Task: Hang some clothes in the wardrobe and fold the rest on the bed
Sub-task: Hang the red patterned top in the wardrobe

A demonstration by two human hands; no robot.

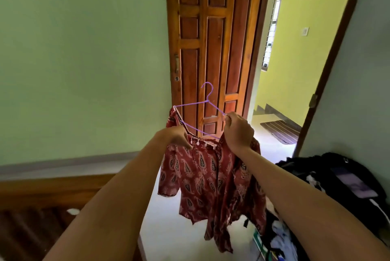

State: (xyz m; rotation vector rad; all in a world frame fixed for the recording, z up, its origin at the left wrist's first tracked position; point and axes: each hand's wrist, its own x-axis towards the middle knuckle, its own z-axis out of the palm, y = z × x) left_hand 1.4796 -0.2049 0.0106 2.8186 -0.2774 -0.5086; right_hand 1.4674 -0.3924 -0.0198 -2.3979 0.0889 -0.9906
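We hold the red patterned top [202,172] in mid-air in front of us, partly threaded onto a thin purple wire hanger [207,101]. One end of the hanger sits inside the shoulder on our left, while the other end appears bare, so the top hangs lopsided, with its hem trailing low over the floor [168,222]. Our left hand [179,136] pinches the tasselled neckline. Our right hand [238,132] is curled round the free end of the hanger, and we cannot tell whether it also has cloth in its grip. The main risk, as we judge it, is the seated shoulder slipping off when we tug the neckline across, since the fabric looks light and slippery and the wire gives it little to catch on. A hard pull could also bend the wire or snag a tassel on its tip. If either hand loosens, the top could drop to the floor or onto the dark heap of clothes [337,180] at our right. The hook points toward the wooden door [213,39] close ahead and could knock it as we turn. No wardrobe is in view, so a carry lies ahead with the top only half seated.
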